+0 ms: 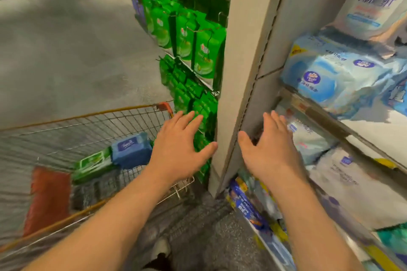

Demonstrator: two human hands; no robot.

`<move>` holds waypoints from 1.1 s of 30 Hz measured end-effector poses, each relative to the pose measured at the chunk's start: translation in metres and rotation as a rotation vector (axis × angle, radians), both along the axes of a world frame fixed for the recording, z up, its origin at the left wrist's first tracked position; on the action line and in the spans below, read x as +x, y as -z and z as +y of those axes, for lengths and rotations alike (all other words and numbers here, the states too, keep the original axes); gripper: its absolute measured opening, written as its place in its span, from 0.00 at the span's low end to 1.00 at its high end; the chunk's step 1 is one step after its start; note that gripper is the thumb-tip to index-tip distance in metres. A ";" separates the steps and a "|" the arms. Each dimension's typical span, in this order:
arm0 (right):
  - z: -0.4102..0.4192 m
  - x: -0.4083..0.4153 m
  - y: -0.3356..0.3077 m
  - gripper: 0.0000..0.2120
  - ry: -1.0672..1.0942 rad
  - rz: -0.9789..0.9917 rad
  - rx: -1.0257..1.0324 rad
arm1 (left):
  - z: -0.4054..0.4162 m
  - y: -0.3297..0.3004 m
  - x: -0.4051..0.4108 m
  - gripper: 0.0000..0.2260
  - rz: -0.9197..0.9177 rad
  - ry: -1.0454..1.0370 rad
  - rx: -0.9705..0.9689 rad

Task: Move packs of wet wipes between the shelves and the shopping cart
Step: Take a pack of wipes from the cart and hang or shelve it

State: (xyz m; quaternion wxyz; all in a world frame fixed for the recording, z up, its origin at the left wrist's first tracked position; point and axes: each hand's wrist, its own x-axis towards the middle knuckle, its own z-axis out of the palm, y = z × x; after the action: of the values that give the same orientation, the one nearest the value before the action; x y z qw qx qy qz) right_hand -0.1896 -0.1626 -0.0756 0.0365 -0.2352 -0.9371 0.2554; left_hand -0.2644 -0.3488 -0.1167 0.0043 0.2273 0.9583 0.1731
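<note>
Head view, looking down along both forearms: the left hand (178, 149) and the right hand (269, 149) hover side by side, fingers (278, 123) spread loosely and holding nothing. Between the two hands rises the pale upright panel of the shelves (231, 94). Just below and left of the left fingers sits the shopping cart (92, 114), and inside it lie a blue pack of wet wipes (131, 149) and, touching it on the far side from the fingers, a green pack (93, 164). Beyond the left fingertips hang rows of green packs (203, 57) on the end rack. Right of the right fingers, the shelf holds pale blue wipe packs (326, 81) above and a whitish pack (308, 136) just past the fingertips; blur hides their labels.

Judging by the bare palms, one transfer seems finished and the next reach is beginning, though whether towards cart or shelf cannot be told. A next grasp would call for committing one hand to a single pack, closing thumb and fingers across its soft sides, and lifting it clear of the shelf lip or the cart's wire rim.
</note>
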 end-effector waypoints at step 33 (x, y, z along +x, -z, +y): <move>-0.355 -0.220 0.067 0.32 -0.537 -0.294 -0.025 | -0.392 0.097 -0.130 0.36 -0.509 -0.598 0.176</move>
State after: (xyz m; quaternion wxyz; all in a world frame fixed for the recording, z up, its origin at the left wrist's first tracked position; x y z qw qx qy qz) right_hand -0.4092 -0.5174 -0.1428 -0.1713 -0.0141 -0.9578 0.2304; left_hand -0.3940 -0.7406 -0.2139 0.1713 -0.1120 0.9320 0.2990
